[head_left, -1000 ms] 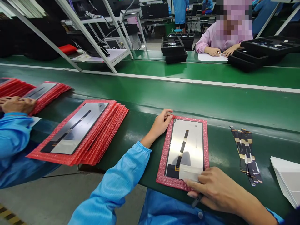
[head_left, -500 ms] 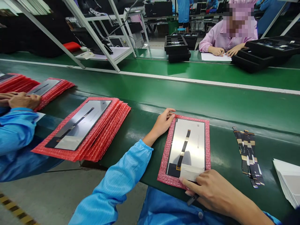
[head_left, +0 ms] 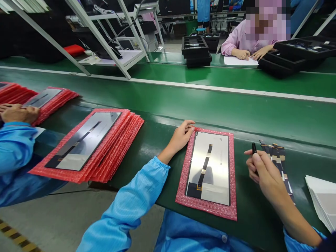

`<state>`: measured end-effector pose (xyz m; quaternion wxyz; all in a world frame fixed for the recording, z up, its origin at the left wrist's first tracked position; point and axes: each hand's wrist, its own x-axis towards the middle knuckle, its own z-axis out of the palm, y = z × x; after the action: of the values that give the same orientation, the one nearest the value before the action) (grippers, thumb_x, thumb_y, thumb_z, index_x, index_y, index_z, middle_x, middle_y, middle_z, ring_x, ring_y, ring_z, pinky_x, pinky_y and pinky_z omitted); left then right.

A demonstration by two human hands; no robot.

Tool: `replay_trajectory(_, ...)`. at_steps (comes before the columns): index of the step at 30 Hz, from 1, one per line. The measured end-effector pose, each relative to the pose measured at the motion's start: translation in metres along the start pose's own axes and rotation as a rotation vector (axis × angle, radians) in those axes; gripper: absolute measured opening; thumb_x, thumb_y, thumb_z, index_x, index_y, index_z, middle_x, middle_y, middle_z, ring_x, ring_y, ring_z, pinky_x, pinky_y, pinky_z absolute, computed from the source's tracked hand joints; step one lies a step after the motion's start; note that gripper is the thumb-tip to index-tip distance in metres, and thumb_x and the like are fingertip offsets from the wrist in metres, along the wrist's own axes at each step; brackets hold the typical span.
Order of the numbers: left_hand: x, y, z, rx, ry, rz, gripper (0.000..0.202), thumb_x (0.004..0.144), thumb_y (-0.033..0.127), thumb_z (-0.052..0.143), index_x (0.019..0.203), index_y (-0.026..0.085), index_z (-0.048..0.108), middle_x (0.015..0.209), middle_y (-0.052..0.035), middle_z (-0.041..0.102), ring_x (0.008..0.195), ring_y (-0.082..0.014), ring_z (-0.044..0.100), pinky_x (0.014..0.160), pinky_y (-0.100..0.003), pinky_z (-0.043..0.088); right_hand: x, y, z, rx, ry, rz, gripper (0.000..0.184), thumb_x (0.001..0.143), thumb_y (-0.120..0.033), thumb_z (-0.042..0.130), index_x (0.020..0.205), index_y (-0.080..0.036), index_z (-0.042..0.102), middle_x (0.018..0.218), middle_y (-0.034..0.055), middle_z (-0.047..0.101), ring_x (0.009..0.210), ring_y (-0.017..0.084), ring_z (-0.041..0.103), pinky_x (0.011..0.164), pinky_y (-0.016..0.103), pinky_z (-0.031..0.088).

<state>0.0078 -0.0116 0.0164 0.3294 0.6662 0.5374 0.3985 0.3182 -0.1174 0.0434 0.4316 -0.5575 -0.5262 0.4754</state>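
A display panel [head_left: 217,178] with a silver back lies on a pink bubble-wrap bag [head_left: 181,187] at the table's front edge. A thin black flex cable [head_left: 205,166] runs up the panel's back from a dark strip at its lower end. My left hand [head_left: 182,135] is closed at the bag's upper left corner, thumb and curled fingers on it. To the right of the bag, my right hand [head_left: 265,171] is raised and grips a short black pen-like tool [head_left: 254,148], whose lower part is hidden in the fingers. Behind that hand lie several loose flex cables [head_left: 279,157].
On my left is a stack of red bubble-wrap bags [head_left: 126,140] with a panel on top. Beyond it, a co-worker's hand [head_left: 21,113] rests by another stack. White sheets [head_left: 320,199] lie far right. Black trays [head_left: 195,49] and a person in pink stand across the green bench [head_left: 168,94].
My right hand has lifted off the panel's lower edge and moved up and right to the loose flex cables, with the black tool now upright in it. My left hand stays at the corner.
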Motion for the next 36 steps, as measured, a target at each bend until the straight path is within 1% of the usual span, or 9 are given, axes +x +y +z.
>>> replay_trajectory(2,0.000,0.000,0.000,-0.003,-0.004,0.001,0.021,0.099,0.023,0.055,0.120,0.025,0.056,0.097,0.0000,0.069,0.087,-0.0147,0.070,0.081,-0.025,0.052,0.003,0.001,-0.002,0.128,0.002,0.014,0.031,0.093,-0.051,0.044,0.105,-0.027,0.060,0.062,-0.0074,0.039,0.037,0.009,0.031,0.031,0.019,0.026)
replay_trajectory(5,0.001,0.001,0.000,-0.011,-0.002,0.000,0.022,0.098,0.022,0.056,0.119,0.024,0.056,0.094,0.0000,0.069,0.085,-0.0151,0.070,0.079,-0.026,0.051,0.004,0.002,-0.002,0.149,0.014,-0.019,0.026,0.091,-0.047,0.051,0.102,-0.026,0.061,0.061,-0.0079,0.039,0.037,0.008,0.031,0.032,0.019,0.026)
replay_trajectory(9,0.000,-0.001,0.000,-0.026,-0.006,0.008,0.022,0.098,0.025,0.055,0.120,0.024,0.056,0.095,-0.0007,0.069,0.087,-0.0159,0.070,0.079,-0.029,0.050,0.002,0.003,0.000,0.105,0.003,-0.023,0.028,0.090,-0.046,0.054,0.107,-0.026,0.063,0.061,-0.0079,0.040,0.040,0.008,0.033,0.033,0.018,0.027)
replay_trajectory(13,0.000,-0.003,-0.001,-0.018,-0.015,0.007,0.022,0.098,0.029,0.055,0.121,0.026,0.056,0.098,-0.0034,0.070,0.090,-0.0170,0.069,0.080,-0.033,0.051,-0.003,0.000,0.001,0.044,-0.010,-0.024,0.030,0.089,-0.044,0.057,0.111,-0.025,0.064,0.061,-0.0061,0.045,0.046,0.011,0.040,0.037,0.018,0.031)
replay_trajectory(20,0.001,-0.004,-0.001,-0.002,-0.013,-0.009,0.025,0.097,0.032,0.054,0.120,0.025,0.056,0.102,-0.0021,0.071,0.093,-0.0200,0.071,0.084,-0.034,0.052,-0.007,-0.003,0.002,-0.064,-0.069,-0.076,0.027,0.090,-0.044,0.055,0.107,-0.025,0.065,0.056,-0.0067,0.048,0.045,0.011,0.042,0.036,0.018,0.032)
replay_trajectory(22,0.001,-0.003,0.000,0.001,-0.008,-0.013,0.028,0.096,0.035,0.055,0.121,0.024,0.057,0.101,-0.0024,0.071,0.093,-0.0213,0.071,0.083,-0.035,0.052,-0.007,-0.002,0.003,-0.084,-0.070,-0.075,0.029,0.089,-0.046,0.055,0.106,-0.024,0.066,0.053,-0.0073,0.047,0.044,0.011,0.042,0.036,0.018,0.031)
replay_trajectory(25,0.001,-0.002,0.000,-0.013,-0.005,-0.023,0.029,0.094,0.044,0.056,0.119,0.028,0.058,0.099,-0.0028,0.071,0.092,-0.0235,0.071,0.082,-0.037,0.053,-0.007,-0.002,0.003,-0.091,-0.095,-0.072,0.031,0.089,-0.047,0.056,0.106,-0.023,0.066,0.050,-0.0088,0.044,0.042,0.011,0.041,0.038,0.019,0.032)
replay_trajectory(30,0.001,-0.001,0.001,-0.022,-0.008,-0.033,0.033,0.091,0.053,0.056,0.118,0.034,0.058,0.100,-0.0041,0.070,0.095,-0.0267,0.070,0.086,-0.042,0.054,-0.008,-0.004,0.003,-0.056,-0.160,-0.058,0.025,0.090,-0.044,0.057,0.100,-0.023,0.065,0.051,-0.0104,0.040,0.044,0.010,0.038,0.041,0.019,0.032)
replay_trajectory(36,0.001,-0.001,0.000,-0.018,-0.017,-0.046,0.038,0.089,0.062,0.056,0.119,0.037,0.058,0.099,-0.0047,0.070,0.096,-0.0303,0.070,0.086,-0.048,0.056,-0.009,-0.004,0.001,-0.092,-0.185,-0.073,0.023,0.091,-0.042,0.057,0.105,-0.025,0.065,0.055,-0.0100,0.042,0.047,0.010,0.040,0.044,0.020,0.031)
